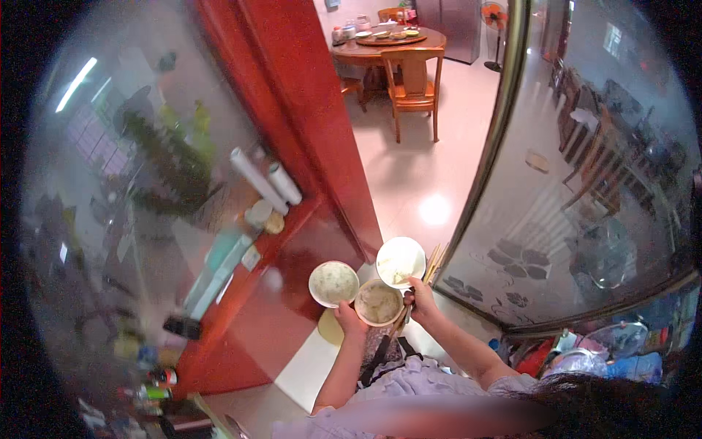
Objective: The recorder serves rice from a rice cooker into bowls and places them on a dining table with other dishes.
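My left hand (351,321) grips a round bowl (333,285) by its near rim; its pale contents may be rice. Close against it is a second bowl (378,303), also with pale contents, between my two hands. Which hand bears that bowl's weight I cannot tell. In my right hand (421,302) is a white bowl (400,258) with a little white food, tilted, my thumb at its rim. Several chopsticks (435,259) stick out beside this bowl, on the right hand's side. Dark and metallic utensil ends show below the right fingers, partly hidden.
Ahead, a doorway lies between a red frame (296,93) and a patterned glass door (510,219). Beyond stand a wooden chair (411,82) and a round table (351,54) with dishes. Left, a red ledge (247,285) holds rolls (259,181) and jars. Plastic bags (581,362) lie lower right.
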The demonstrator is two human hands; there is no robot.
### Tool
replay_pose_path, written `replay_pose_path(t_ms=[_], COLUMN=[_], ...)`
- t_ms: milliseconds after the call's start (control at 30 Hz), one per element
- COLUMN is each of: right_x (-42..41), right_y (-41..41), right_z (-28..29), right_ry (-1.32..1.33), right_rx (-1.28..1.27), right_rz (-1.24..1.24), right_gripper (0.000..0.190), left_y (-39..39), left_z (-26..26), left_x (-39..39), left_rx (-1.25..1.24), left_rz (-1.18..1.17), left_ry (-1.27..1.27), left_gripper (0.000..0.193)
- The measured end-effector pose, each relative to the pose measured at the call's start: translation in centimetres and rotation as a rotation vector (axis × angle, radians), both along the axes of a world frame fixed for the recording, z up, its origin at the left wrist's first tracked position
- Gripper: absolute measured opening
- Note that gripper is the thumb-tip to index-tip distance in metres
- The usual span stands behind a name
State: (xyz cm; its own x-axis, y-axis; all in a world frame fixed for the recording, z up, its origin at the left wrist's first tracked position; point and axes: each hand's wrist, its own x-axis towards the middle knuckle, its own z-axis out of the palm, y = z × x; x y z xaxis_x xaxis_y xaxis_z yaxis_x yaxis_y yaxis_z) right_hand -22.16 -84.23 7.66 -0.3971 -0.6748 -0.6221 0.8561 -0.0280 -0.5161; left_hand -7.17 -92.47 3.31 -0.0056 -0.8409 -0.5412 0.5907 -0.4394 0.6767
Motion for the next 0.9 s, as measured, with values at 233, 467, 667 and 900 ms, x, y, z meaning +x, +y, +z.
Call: replay_pose_path(t_ms=[233,467,667,900], right_x=[-10.1,-19.1,-31.2,-52.1], right_y=[-9.2,-11.5,-7.0,-2.7], right_z=[-2.5,-0.9,-0.7,-0.2], right_ry=[0.000,-0.202,-0.068,0.005], right_rx=[0.016,-0.072,-0.128,-0.119], right_rz=[-0.195,-0.451,-0.637,-0.902], right_gripper=[0.015,0.015,0.014,0.018], left_y=[-11.7,-17.0,-14.1,-10.1], left_z=[-1.2,2.8,4.1,4.5], left_x=[-12.3,-24.5,-39.6,-63.4], left_rx=[0.036,-0.114,-0.113,-0.174], left_rz=[-0.207,-0.488,-0.606,-0.794], left_ry=[-0.113,0.016,-0.058,0.087], left_gripper=[0.036,0.028,0.019,0.019])
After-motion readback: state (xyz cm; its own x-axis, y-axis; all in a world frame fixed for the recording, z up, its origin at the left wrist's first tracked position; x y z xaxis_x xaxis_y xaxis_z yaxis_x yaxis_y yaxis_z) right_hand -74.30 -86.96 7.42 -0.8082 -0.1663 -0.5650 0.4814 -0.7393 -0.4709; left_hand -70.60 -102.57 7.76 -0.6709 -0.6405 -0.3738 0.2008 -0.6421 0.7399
